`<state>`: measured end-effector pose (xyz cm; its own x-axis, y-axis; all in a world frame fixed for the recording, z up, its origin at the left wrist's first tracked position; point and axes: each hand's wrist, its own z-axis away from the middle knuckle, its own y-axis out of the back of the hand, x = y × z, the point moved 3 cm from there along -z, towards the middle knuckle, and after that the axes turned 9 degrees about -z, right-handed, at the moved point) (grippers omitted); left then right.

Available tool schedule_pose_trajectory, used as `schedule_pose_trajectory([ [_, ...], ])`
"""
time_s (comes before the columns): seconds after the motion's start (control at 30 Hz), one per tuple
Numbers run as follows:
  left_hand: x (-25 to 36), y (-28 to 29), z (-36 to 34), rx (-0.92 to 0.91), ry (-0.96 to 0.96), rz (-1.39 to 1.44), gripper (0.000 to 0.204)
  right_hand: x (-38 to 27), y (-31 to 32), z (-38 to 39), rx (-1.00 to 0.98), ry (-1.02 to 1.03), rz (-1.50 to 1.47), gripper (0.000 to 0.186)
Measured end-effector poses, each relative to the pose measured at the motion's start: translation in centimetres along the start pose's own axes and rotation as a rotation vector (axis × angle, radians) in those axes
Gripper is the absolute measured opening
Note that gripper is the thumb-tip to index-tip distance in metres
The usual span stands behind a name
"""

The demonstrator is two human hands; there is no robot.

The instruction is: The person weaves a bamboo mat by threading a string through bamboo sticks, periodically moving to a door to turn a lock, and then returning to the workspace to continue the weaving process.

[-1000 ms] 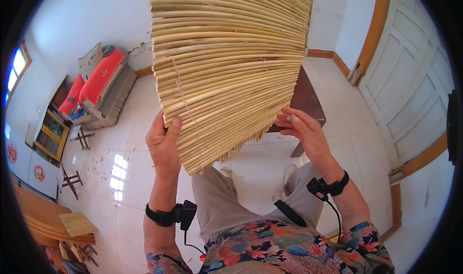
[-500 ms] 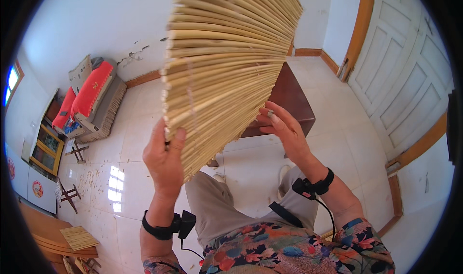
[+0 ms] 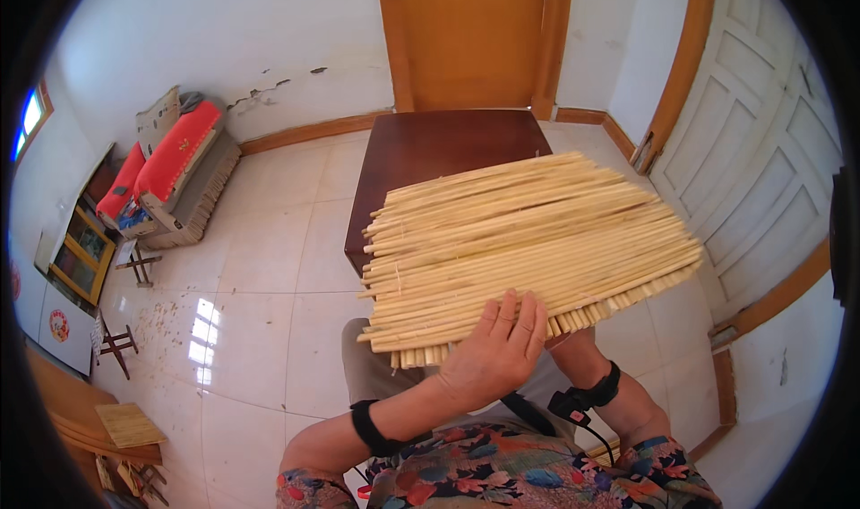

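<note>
A mat of pale straw stalks point(image 3: 520, 249), laid side by side, is spread out in front of me, tilted and covering the near right part of a dark red table point(image 3: 439, 142). Cut stalk ends of a crosswise lower layer show under its near edge. My left hand point(image 3: 502, 343) lies on top at that near edge, its fingers straight and flat on the stalks; the thumb is hidden. My right hand point(image 3: 561, 341) reaches beneath the mat, so its fingers cannot be seen. Whether the mat touches the table I cannot tell.
A sofa with a red cover point(image 3: 179, 155) stands at the far left. Folding stools point(image 3: 115, 343) and scattered straw bits point(image 3: 170, 321) are on the tiled floor. A smaller straw mat point(image 3: 130, 425) lies on wooden furniture at the lower left. A wooden door point(image 3: 475, 43) is behind the table.
The mat has come down from upright to nearly flat and turned toward the right. My left hand has moved right from its side edge onto its top; my right hand has gone underneath.
</note>
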<state>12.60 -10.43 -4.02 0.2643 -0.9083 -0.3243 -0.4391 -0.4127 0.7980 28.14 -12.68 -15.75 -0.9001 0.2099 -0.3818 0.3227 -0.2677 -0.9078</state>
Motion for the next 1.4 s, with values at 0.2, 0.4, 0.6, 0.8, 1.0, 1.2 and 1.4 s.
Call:
schedule_pose_trajectory([
  [0.2, 4.2, -5.2, 1.1, -0.105, 0.106, 0.224, 0.046, -1.2, 4.3, 0.5, 0.128, -0.028, 0.007, 0.053],
  [0.4, 0.2, -3.3, 4.0, -0.139, 0.396, 0.823, 0.033, -0.7, 7.3, -0.2, 0.190, -0.086, -0.009, 0.052],
  [0.6, -9.4, -6.2, 14.5, 0.206, 1.482, 1.103, 0.032, -1.0, 8.9, -0.1, 0.241, -0.117, 0.001, 0.051],
  [0.8, -6.1, -13.2, 16.5, -0.003, 1.698, 1.911, 0.049, -1.2, 10.4, 0.2, 0.310, -0.137, 0.018, 0.050],
  [1.0, -5.2, -16.2, 14.8, 0.016, 1.742, 2.181, 0.045, -1.5, 10.8, 0.9, 0.363, -0.137, 0.031, 0.050],
  [1.2, -5.3, -15.7, 13.8, -0.056, 1.764, 2.204, 0.038, -1.6, 13.0, 1.4, 0.412, -0.142, 0.001, 0.051],
  [1.4, -5.4, -15.9, 14.1, -0.024, 1.539, 2.260, 0.043, -1.4, 12.6, 2.1, 0.485, -0.137, 0.061, 0.044],
])
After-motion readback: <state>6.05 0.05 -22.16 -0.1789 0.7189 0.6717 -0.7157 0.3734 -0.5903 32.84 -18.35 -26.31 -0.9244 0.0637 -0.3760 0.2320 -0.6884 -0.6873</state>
